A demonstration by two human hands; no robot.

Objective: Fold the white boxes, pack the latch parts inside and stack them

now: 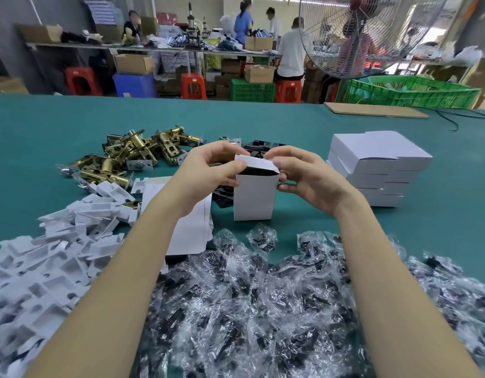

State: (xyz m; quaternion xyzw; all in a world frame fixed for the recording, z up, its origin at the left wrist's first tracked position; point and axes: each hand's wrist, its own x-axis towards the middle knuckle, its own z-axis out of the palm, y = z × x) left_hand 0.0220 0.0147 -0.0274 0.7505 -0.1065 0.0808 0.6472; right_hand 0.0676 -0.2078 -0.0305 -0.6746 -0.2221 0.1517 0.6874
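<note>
A white box (253,197) stands upright on the green table (72,113), its top open and dark inside. My left hand (208,166) grips its upper left side, fingers curled over the raised top flap. My right hand (304,173) pinches the flap and the box's upper right edge. Brass latch parts (135,151) lie in a heap at the back left. A stack of closed white boxes (377,167) sits to the right. Flat unfolded box blanks (189,227) lie under my left forearm.
White plastic inserts (53,257) are piled at the left. Clear bags of dark screws (263,304) cover the near edge. Black plates (260,147) lie behind the box. A cardboard sheet (375,109), a green crate (410,91) and a fan (372,31) stand at the back right, with people working beyond.
</note>
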